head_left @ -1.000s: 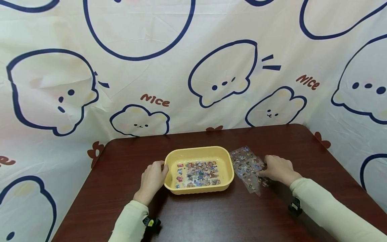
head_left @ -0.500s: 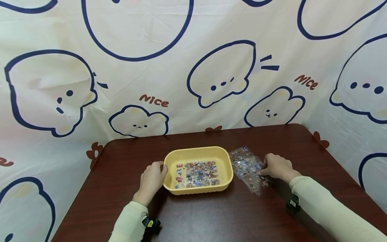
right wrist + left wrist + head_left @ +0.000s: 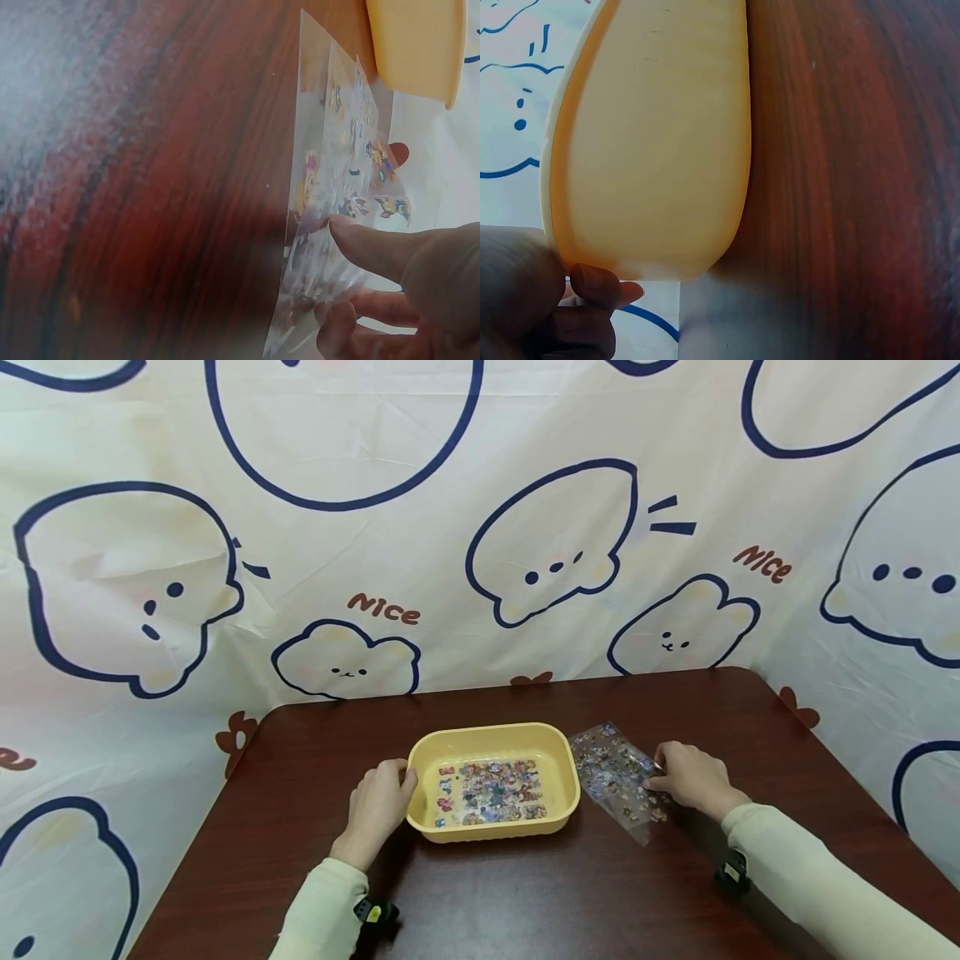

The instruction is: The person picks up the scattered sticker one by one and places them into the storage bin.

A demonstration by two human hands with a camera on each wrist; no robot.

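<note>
A yellow plastic basin stands mid-table, with small colourful cartoon stickers lying flat on its bottom. My left hand grips the basin's left end at the rim; in the left wrist view its fingers are bent at the basin's corner. Right of the basin lie overlapping clear sheets printed with small cartoon figures. My right hand pinches their right edge. In the right wrist view, the thumb lies on the clear sheets, with the other fingers curled beneath. How many sheets overlap is hard to tell.
The dark red-brown wooden table extends in front of and behind the basin. A pale curtain with cartoon outlines hangs behind the table and along its sides. Each sleeve has a dark wrist camera strapped at the cuff.
The sheets' lower part has shifted slightly under my right hand, and its fingertips sit a little further right. My left hand and the basin stay in place.
</note>
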